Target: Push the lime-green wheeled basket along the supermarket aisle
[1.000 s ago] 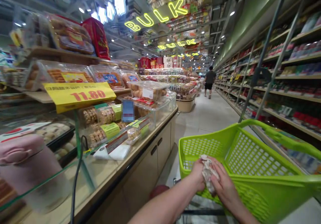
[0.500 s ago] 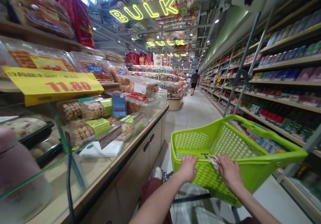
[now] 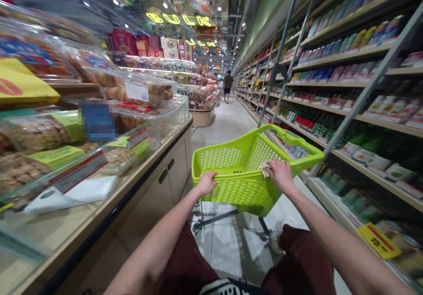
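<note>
A bright green plastic shopping cart (image 3: 228,193) with perforated basket walls stands sideways in front of me. My left hand (image 3: 206,183) is closed over the near rim, close to the basket's left corner. Farther right along the same rim, my right hand (image 3: 280,175) is closed at the edge and has a crumpled whitish piece of paper or cloth (image 3: 265,169) pinched in its fingers. Just the basket's back part and far wall show inside; the near wall hides part of the floor. The cart's handle (image 3: 297,143) is at the right, with neither hand on it.
Along the left runs a counter (image 3: 161,154) with packaged pastries (image 3: 132,88), price labels and a roll of plastic bags (image 3: 76,193). Stocked shelves (image 3: 343,83) line the right side. A person (image 3: 228,86) walks far down the aisle.
My view has turned right and moved forward along the counter. The cart appears farther from me, with both hands still on its rim. The distant person appears farther left.
</note>
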The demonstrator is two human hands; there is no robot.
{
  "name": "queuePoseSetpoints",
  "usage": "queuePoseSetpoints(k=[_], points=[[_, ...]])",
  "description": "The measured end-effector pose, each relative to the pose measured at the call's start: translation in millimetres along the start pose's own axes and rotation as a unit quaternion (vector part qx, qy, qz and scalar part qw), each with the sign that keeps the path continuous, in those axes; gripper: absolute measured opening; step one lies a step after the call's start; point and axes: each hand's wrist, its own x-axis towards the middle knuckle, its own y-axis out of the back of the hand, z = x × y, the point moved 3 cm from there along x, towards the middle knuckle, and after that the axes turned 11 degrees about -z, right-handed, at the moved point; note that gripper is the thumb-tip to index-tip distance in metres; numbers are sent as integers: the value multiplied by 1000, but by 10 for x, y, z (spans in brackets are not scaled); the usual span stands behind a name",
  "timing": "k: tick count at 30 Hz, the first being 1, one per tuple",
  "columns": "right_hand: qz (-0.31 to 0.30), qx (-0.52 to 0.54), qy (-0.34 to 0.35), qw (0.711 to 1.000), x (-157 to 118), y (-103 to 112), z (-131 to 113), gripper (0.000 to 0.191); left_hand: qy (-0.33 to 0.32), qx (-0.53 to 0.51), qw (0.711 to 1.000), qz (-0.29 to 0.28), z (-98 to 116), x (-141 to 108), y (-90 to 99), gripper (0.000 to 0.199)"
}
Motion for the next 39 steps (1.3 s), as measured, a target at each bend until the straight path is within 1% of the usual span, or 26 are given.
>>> queuePoseSetpoints(k=[5,8,10,12,14,16,18,19,21,22,23,24,25,26,27,28,29,30,32,33,34,35,36,37,38,39], points=[[48,-6,-59,997,43,-3,148,30,42,5,999,-16,60,9,29,35],[96,-5,-97,991,89,-8,245,39,68,13,997,-19,89,26,69,33],[125,11,-118,985,94,16,293,42,82,14,996,-22,88,22,93,31],[137,52,-122,982,76,51,293,40,90,9,996,-24,72,-13,120,30],[143,114,-111,977,47,96,238,36,92,-2,995,-22,51,-78,156,30],[152,195,-114,962,25,144,137,34,95,-17,995,-12,51,-150,203,30],[154,290,-139,934,20,180,-21,35,105,-26,994,12,116,-199,248,31],[150,339,-153,916,24,190,-134,36,108,-34,993,34,188,-207,264,32],[137,434,-160,876,36,194,-436,40,99,-94,987,83,410,-178,259,36],[130,479,-149,855,41,191,-618,42,70,-188,973,117,550,-146,238,38],[118,522,-130,834,46,186,-810,44,39,-305,944,116,693,-99,189,42],[99,562,-104,815,49,179,-996,45,14,-411,907,87,833,-46,122,46],[74,589,-73,801,51,173,-1164,46,-5,-494,867,66,952,-3,68,46],[50,603,-42,795,51,171,-1293,46,-14,-549,834,55,1037,27,34,45],[34,599,-16,800,46,177,-1368,45,-11,-579,814,51,1077,41,25,42],[31,575,7,817,38,190,-1377,45,2,-582,811,64,1067,38,50,37],[42,532,24,846,27,211,-1323,45,27,-550,830,88,1012,17,111,31],[59,468,38,881,13,232,-1214,45,59,-495,859,120,923,-18,202,27],[82,298,60,949,-18,249,-898,43,124,-336,914,188,699,-108,438,20],[64,209,59,974,-28,226,-722,41,143,-296,920,212,585,-150,543,17],[26,134,53,989,-33,182,-553,38,158,-265,923,229,480,-185,624,15],[-31,80,62,994,-36,124,-415,35,171,-231,927,240,393,-210,674,13],[-73,40,75,994,-43,74,-313,35,181,-193,934,241,328,-224,687,12],[-109,12,84,990,-50,33,-249,37,191,-141,943,234,291,-226,662,12],[-133,-6,91,987,-58,8,-226,40,197,-85,952,219,280,-219,600,13],[-142,-19,92,985,-66,1,-237,41,197,-33,959,200,295,-204,508,14]])
